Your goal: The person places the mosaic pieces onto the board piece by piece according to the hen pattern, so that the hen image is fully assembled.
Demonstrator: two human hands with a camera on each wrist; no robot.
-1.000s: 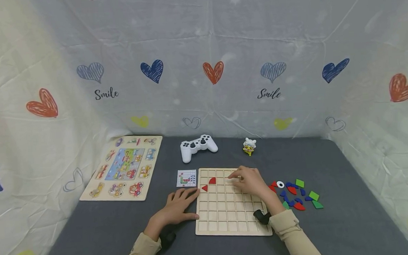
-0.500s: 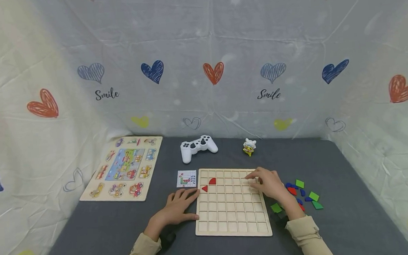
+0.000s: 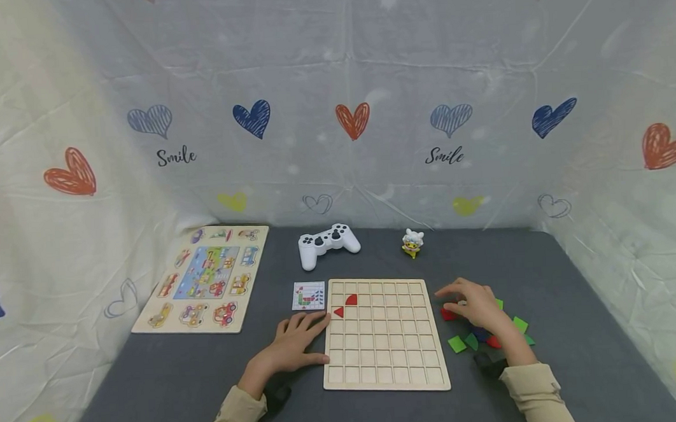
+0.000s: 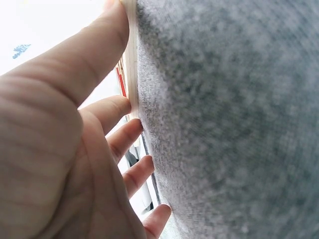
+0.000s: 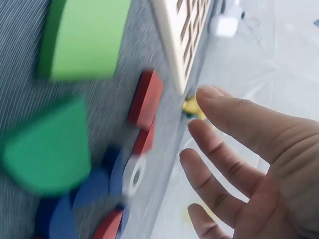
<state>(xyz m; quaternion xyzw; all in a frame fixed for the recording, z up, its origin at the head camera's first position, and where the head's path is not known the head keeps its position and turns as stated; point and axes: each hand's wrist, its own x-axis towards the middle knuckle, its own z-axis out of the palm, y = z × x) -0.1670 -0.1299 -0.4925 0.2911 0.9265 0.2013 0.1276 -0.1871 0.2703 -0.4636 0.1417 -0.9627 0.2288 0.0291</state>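
The wooden grid board point(image 3: 382, 342) lies in the middle of the head view. Near its upper left are a red rounded piece point(image 3: 351, 300) and a red triangle point(image 3: 339, 312). My left hand point(image 3: 295, 342) rests spread on the cloth, thumb and index fingertips touching the board's left edge. Right of the board, my right hand point(image 3: 473, 302) hovers over loose pieces with relaxed fingers and nothing between them. The right wrist view shows a red piece point(image 5: 145, 99), a light green piece point(image 5: 89, 40), a dark green rounded piece point(image 5: 47, 147) and several blue pieces beneath it.
A small printed pattern card point(image 3: 309, 296) lies at the board's upper left. Behind stand a white game controller point(image 3: 329, 242) and a small figurine point(image 3: 412, 243). A vehicle puzzle board point(image 3: 204, 282) lies far left. A printed curtain point(image 3: 330, 65) closes the back.
My right hand has moved right, from over the board to above the loose pieces. The left hand and the two red pieces on the board have stayed put.
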